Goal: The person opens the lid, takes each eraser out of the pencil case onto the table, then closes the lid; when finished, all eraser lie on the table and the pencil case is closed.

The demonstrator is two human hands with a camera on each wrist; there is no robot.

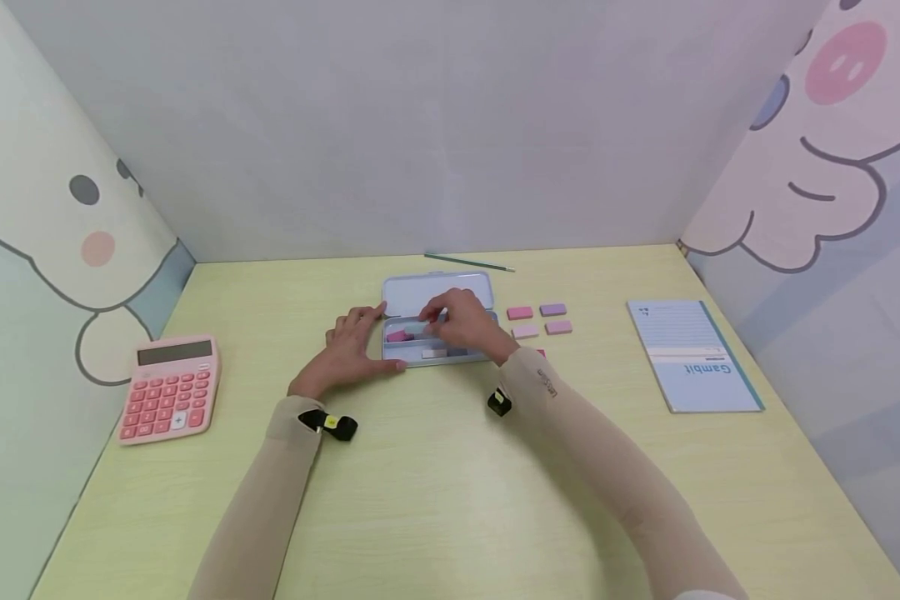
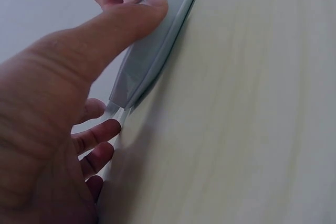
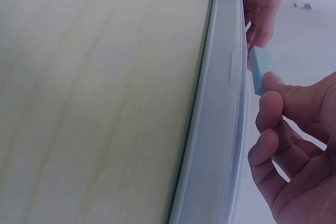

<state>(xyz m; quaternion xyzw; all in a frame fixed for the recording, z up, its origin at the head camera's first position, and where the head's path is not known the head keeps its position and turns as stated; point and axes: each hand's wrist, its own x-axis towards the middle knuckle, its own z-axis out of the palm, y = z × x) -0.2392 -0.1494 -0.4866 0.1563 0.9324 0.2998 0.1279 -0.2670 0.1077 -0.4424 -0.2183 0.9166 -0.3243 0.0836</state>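
A pale blue pencil case (image 1: 393, 354) lies on the table with its lid tilted back. My left hand (image 1: 348, 350) is spread along its left side, the thumb at the front edge and the other fingers near the back corner. Over the case, my right hand (image 1: 461, 321) pinches a light blue-green block, like an eraser (image 3: 259, 71), between thumb and index finger. A pink piece (image 1: 396, 336) lies in the back compartment. A whitish piece (image 1: 433, 354) shows in the front one, and the right hand hides part of the inside.
Right of the case lie a bright pink eraser (image 1: 520, 313), a purple one (image 1: 552, 309) and two paler ones; the right sleeve partly covers another. A green pencil (image 1: 468, 262) lies behind. The pink calculator (image 1: 171, 390) is far left, the notebook (image 1: 693, 357) far right.
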